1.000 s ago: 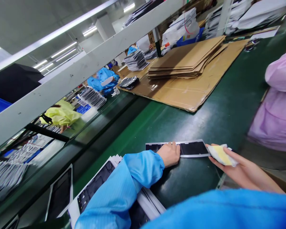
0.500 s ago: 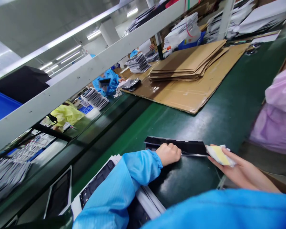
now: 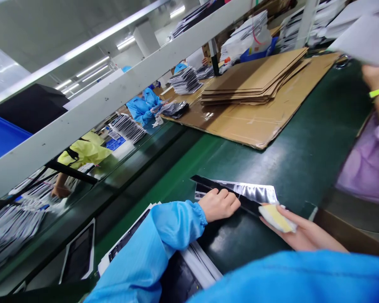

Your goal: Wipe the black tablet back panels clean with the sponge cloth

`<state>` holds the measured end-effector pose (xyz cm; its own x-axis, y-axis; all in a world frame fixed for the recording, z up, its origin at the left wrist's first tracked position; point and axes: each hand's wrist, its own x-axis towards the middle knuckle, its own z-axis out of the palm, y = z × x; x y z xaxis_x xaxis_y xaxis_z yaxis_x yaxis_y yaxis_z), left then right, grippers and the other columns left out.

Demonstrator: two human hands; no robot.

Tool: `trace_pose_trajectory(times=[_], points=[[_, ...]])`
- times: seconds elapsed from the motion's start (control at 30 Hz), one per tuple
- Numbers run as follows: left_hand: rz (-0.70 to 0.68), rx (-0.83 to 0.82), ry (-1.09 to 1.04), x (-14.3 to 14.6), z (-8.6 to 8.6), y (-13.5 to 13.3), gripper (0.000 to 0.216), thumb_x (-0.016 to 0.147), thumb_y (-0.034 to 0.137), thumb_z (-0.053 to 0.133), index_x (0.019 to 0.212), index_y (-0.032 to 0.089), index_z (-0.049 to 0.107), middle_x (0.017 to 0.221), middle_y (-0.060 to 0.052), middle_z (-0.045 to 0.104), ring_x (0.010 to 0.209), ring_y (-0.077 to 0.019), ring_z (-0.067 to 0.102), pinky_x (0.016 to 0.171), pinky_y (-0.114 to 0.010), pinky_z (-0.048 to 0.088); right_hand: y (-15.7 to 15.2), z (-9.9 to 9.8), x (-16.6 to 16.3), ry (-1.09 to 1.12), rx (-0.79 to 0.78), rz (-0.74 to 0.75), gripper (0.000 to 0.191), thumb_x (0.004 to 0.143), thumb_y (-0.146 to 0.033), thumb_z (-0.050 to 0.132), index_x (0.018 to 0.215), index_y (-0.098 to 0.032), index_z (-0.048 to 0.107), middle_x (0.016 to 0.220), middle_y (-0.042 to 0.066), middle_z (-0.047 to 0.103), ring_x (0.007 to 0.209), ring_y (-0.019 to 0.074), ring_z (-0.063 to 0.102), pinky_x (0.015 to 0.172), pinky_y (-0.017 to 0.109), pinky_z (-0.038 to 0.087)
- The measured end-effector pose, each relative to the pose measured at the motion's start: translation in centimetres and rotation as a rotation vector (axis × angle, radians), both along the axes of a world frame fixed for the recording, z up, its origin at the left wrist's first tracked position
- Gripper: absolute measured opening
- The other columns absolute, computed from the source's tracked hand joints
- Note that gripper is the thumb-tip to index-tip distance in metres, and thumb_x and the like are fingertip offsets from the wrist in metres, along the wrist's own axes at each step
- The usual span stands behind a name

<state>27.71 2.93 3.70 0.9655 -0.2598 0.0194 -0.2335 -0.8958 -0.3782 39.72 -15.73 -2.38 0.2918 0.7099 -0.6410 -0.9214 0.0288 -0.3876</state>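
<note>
Black strip [image 3: 251,206]: being held aslant over silver sheet [image 3: 260,192] and green table [image 3: 316,139].
Clamping near its middle with curled fingers of left hand [image 3: 219,205], presumably for steadiness; pinching white-and-yellow pad [image 3: 278,217] in right hand [image 3: 306,233], right at the strip's end, perhaps for a surer hold. Crossing in front of the sheet, partly covering it. Touching the table or not: impossible to tell. Lying well apart, on the far side: stacked cardboard [image 3: 255,78], probably for working room close by.
</note>
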Motion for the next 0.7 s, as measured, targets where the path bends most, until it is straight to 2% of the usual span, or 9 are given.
trace_pose_trajectory(times=[0.07, 0.13, 0.2, 0.27, 0.37, 0.43, 0.57, 0.7], points=[[0.127, -0.042, 0.035, -0.3, 0.2, 0.0, 0.026, 0.096, 0.012, 0.031, 0.100, 0.016, 0.057, 0.082, -0.005, 0.061, 0.075, -0.0155, 0.057, 0.053, -0.027, 0.036, 1.2, 0.3, -0.5, -0.041, 0.039, 0.058, 0.013, 0.074, -0.014, 0.070, 0.084, -0.018, 0.075, 0.093, 0.005, 0.077, 0.088, 0.0208, 0.072, 0.077, 0.022, 0.060], [0.324, -0.080, 0.093, -0.6, 0.2, 0.1, 0.025, 0.095, 0.012, 0.034, 0.110, 0.015, 0.054, 0.091, -0.007, 0.062, 0.083, -0.0176, 0.059, 0.056, -0.027, 0.041, 2.0, 0.4, -1.0, -0.118, 0.080, 0.101, 0.012, 0.072, -0.018, 0.074, 0.084, -0.019, 0.076, 0.093, 0.004, 0.078, 0.091, 0.0214, 0.071, 0.076, 0.021, 0.059], [0.457, -0.106, 0.142, -0.8, 0.3, 0.1, 0.023, 0.094, 0.014, 0.038, 0.110, 0.014, 0.054, 0.096, -0.009, 0.062, 0.086, -0.0191, 0.060, 0.056, -0.027, 0.044, 2.4, 0.4, -1.3, -0.201, 0.106, 0.130, 0.015, 0.070, -0.023, 0.076, 0.085, -0.020, 0.076, 0.095, 0.003, 0.077, 0.094, 0.0216, 0.070, 0.078, 0.021, 0.058], [0.491, -0.120, 0.171, -1.1, 0.3, 0.1, 0.022, 0.095, 0.016, 0.038, 0.109, 0.014, 0.055, 0.094, -0.008, 0.062, 0.082, -0.0186, 0.061, 0.053, -0.027, 0.045, 2.7, 0.5, -1.5, -0.264, 0.134, 0.149, 0.020, 0.070, -0.027, 0.077, 0.089, -0.022, 0.076, 0.097, 0.003, 0.077, 0.095, 0.0211, 0.069, 0.080, 0.021, 0.057], [0.495, -0.134, 0.186, -1.3, 0.4, -0.4, 0.030, 0.095, 0.017, 0.036, 0.123, 0.014, 0.050, 0.096, -0.008, 0.062, 0.079, -0.0175, 0.062, 0.051, -0.026, 0.045, 3.3, 1.1, -1.8, -0.315, 0.189, 0.158, 0.028, 0.070, -0.032, 0.077, 0.097, -0.024, 0.074, 0.099, 0.002, 0.077, 0.095, 0.0199, 0.069, 0.081, 0.022, 0.055], [0.466, -0.149, 0.222, -1.3, 0.4, -0.9, 0.033, 0.095, 0.016, 0.036, 0.125, 0.013, 0.049, 0.098, -0.010, 0.062, 0.081, -0.0187, 0.062, 0.051, -0.027, 0.045, 3.7, 1.7, -2.0, -0.341, 0.209, 0.149, 0.027, 0.068, -0.034, 0.078, 0.094, -0.025, 0.074, 0.097, 0.002, 0.077, 0.093, 0.0192, 0.069, 0.081, 0.022, 0.054], [0.384, -0.179, 0.286, -1.3, 0.6, -1.7, 0.024, 0.093, 0.015, 0.041, 0.097, 0.014, 0.065, 0.097, -0.011, 0.064, 0.086, -0.0206, 0.061, 0.053, -0.027, 0.043, 4.3, 2.2, -2.0, -0.399, 0.189, 0.179, 0.022, 0.064, -0.035, 0.081, 0.079, -0.021, 0.075, 0.089, 0.004, 0.077, 0.084, 0.0193, 0.070, 0.078, 0.023, 0.055], [0.584, -0.210, 0.224, -1.5, 1.5, -1.1, 0.020, 0.087, 0.007, 0.049, 0.095, 0.014, 0.066, 0.092, -0.011, 0.068, 0.084, -0.0215, 0.063, 0.061, -0.030, 0.044, 3.9, 1.8, -1.3, -0.468, 0.138, 0.243, 0.024, 0.060, -0.036, 0.083, 0.077, -0.021, 0.075, 0.089, 0.005, 0.077, 0.082, 0.0213, 0.070, 0.076, 0.025, 0.056]])
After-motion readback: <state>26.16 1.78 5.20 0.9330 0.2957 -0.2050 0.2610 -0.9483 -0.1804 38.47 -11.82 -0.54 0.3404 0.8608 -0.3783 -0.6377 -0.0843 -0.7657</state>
